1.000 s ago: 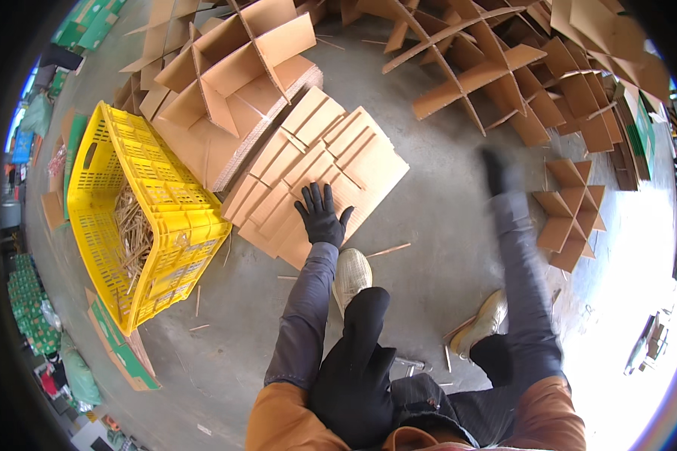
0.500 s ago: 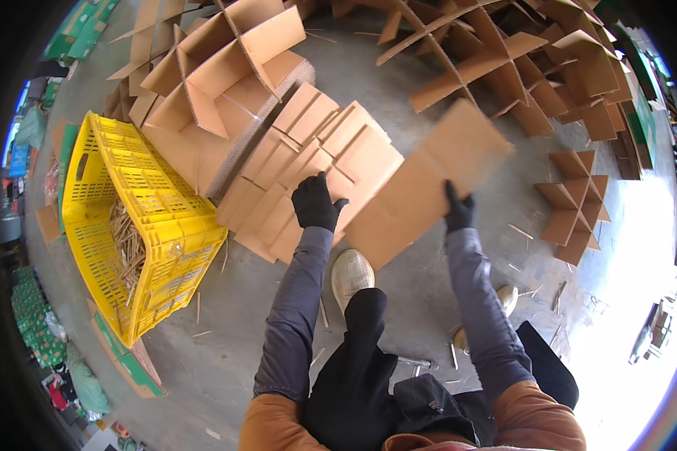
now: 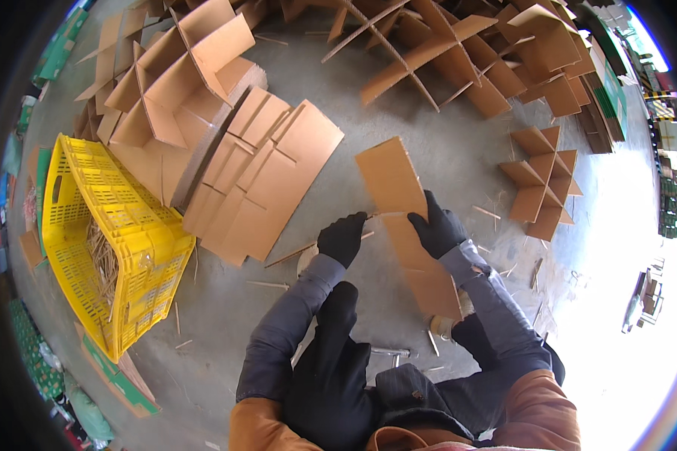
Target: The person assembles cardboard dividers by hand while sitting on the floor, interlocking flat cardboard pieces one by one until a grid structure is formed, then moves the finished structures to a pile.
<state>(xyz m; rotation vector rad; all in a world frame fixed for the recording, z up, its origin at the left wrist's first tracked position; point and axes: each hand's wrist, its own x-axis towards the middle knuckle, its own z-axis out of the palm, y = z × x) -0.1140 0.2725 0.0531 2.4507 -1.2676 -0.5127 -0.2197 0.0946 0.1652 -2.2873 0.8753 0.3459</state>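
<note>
A slotted brown cardboard panel [image 3: 403, 225] is held upright-ish in front of me by my right hand [image 3: 438, 227], closed around its right edge with the thumb on the near face. My left hand [image 3: 341, 238] is closed in a pinch beside the panel's left edge, at the slot. A thin cardboard strip [image 3: 373, 215] shows at its fingertips. Left of my hands lies a stack of slotted cardboard panels [image 3: 267, 177], overlapping one another. Another narrow strip [image 3: 289, 255] passes behind my left hand.
A yellow plastic crate [image 3: 120, 248] lies on its side at left, with cardboard scraps inside. Assembled cardboard dividers [image 3: 177, 75] stand on a stack behind it. More dividers [image 3: 436, 56] fill the far side, and a small divider [image 3: 541, 180] is at right. Scraps litter the grey floor [image 3: 226, 331].
My left hand has left the stack and moved to the panel's left edge. The panel has come nearer and turned steeper in my right hand. The view has shifted right.
</note>
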